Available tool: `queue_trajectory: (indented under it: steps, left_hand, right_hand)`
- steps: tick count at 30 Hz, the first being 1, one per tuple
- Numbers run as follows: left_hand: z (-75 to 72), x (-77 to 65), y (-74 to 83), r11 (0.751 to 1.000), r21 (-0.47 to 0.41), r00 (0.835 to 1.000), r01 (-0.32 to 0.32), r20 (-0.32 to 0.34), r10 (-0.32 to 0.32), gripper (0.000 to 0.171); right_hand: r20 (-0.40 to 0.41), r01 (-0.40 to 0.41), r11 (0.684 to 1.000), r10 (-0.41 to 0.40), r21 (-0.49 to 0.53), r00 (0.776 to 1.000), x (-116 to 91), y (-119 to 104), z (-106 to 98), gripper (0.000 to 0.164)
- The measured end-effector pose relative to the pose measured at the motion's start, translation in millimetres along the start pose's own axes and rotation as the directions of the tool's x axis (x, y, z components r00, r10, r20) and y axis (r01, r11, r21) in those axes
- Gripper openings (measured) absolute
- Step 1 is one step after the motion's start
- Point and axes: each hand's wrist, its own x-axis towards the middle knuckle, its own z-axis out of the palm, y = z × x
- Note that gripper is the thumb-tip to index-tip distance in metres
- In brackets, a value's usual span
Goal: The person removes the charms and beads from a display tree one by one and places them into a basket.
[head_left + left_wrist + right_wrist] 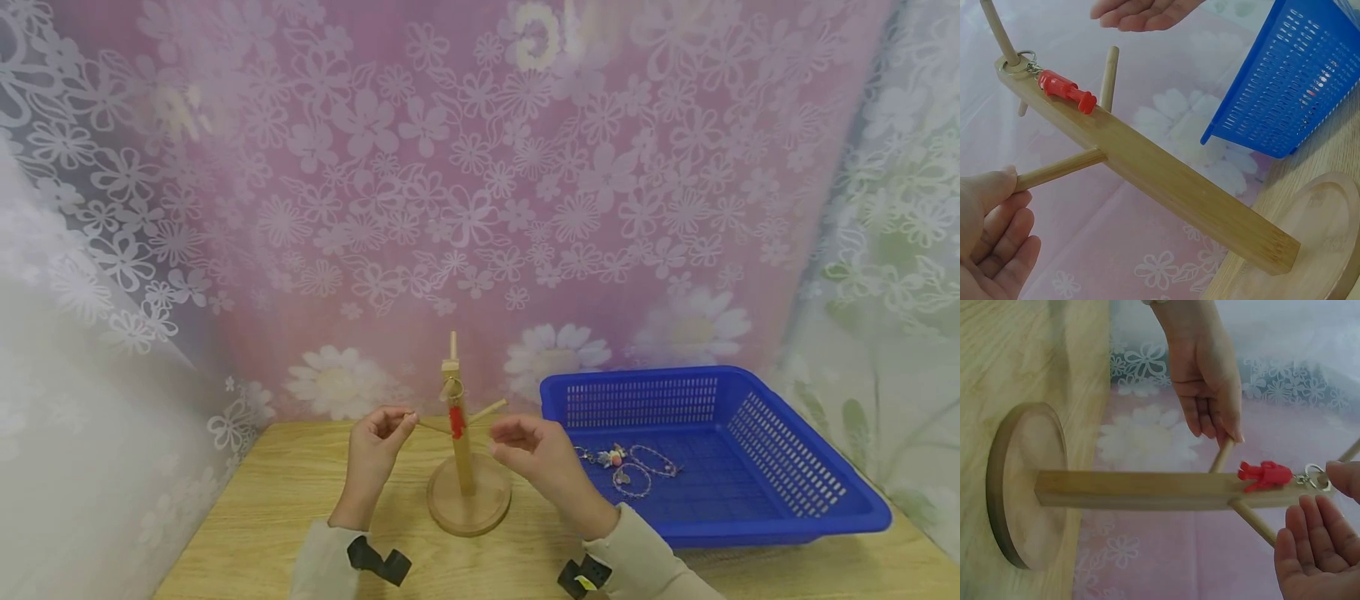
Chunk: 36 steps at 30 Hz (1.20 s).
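A wooden stand with a round base (pixel 480 517) and an upright post (pixel 1179 187) has several thin pegs. From an upper peg hangs a keychain (pixel 1063 89) with a small red figure and a metal ring, lying against the post. My left hand (pixel 375 446) pinches the tip of the left peg (pixel 1063 170) between thumb and fingers. On the other side, my right hand (pixel 546 462) is held near the right peg (pixel 487 412), its fingers loosely bent around nothing. In the right wrist view it is close to the keychain's ring (pixel 1316 476), apart from the figure.
A blue plastic basket (pixel 750 528) stands to the right on the wooden table (pixel 240 508). Inside it lie beaded bracelets (pixel 632 481) and a small charm keychain (pixel 613 456). A pink flowered cloth (pixel 465 167) hangs behind.
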Motion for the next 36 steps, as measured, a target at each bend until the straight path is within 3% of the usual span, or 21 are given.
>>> queue_trajectory:
  steps: [8,16,22,26,31,36]
  left_hand:
    - [0.1,-1.0,0.4,1.0,-0.015,1.0,0.015,-0.014,-0.015,0.012]
    - [-0.6,0.6,-1.9,1.0,-0.017,1.0,0.003,-0.008,-0.003,0.012]
    - [0.8,0.4,-2.7,0.999,-0.038,1.0,0.0,-0.007,-0.001,0.014]
    - [1.8,0.4,-2.3,0.999,-0.035,1.0,0.005,-0.021,-0.006,0.013]
    - [2.6,1.2,-3.4,0.999,-0.044,1.0,0.002,-0.023,-0.003,0.018]
    - [1.9,7.1,-20.4,0.998,-0.055,0.999,0.016,-0.03,-0.018,0.016]
  right_hand:
    - [-0.156,-0.001,0.997,0.013,0.075,0.988,-2,12,24,0.021]
    - [-0.25,0.084,0.996,-0.075,0.024,0.965,2,10,40,0.026]
    - [-0.342,0.157,0.987,-0.163,-0.047,0.926,-2,-18,48,0.023]
    - [-0.371,0.199,0.976,-0.219,-0.094,0.902,1,-14,53,0.024]
    - [-0.4,0.182,0.978,-0.209,-0.105,0.892,4,-13,59,0.025]
    - [-0.419,0.151,0.985,-0.17,-0.079,0.892,7,-16,64,0.024]
